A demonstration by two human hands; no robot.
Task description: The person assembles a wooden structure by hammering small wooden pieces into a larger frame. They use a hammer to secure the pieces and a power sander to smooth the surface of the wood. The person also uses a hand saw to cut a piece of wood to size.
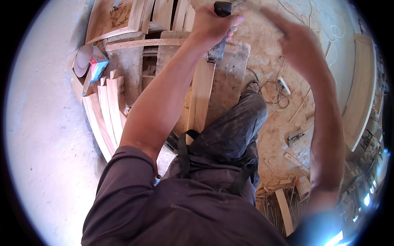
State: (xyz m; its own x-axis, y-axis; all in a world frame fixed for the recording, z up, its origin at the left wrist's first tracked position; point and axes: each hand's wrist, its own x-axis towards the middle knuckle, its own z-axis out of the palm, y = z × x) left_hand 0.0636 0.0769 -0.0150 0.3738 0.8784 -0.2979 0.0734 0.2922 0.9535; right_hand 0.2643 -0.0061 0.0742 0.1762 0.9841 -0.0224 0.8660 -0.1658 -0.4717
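My left hand (pixel 213 26) is wrapped round a tool with a thick black handle (pixel 223 9), whose top sticks out above the fist. Just below the fist, a bluish metal piece (pixel 216 53) stands at the end of a pale wooden board (pixel 202 94); whether it belongs to the tool I cannot tell. The board lies lengthwise on the worn bench (pixel 232 74), its near end by my lap. Raised to the right, my right hand (pixel 301 41) is smeared by motion. A blurred brown streak reaches from it up and left, and I cannot make out whether it is a handle or a finger.
Cut wooden pieces (pixel 107 110) lean at the left beside a small box (pixel 98 63) and a round grey disc (pixel 83 60). A wooden frame (pixel 133 18) lies beyond. On the dusty floor are a power strip (pixel 283 85) with cables, a metal tool (pixel 294 137) and a bucket (pixel 303 187).
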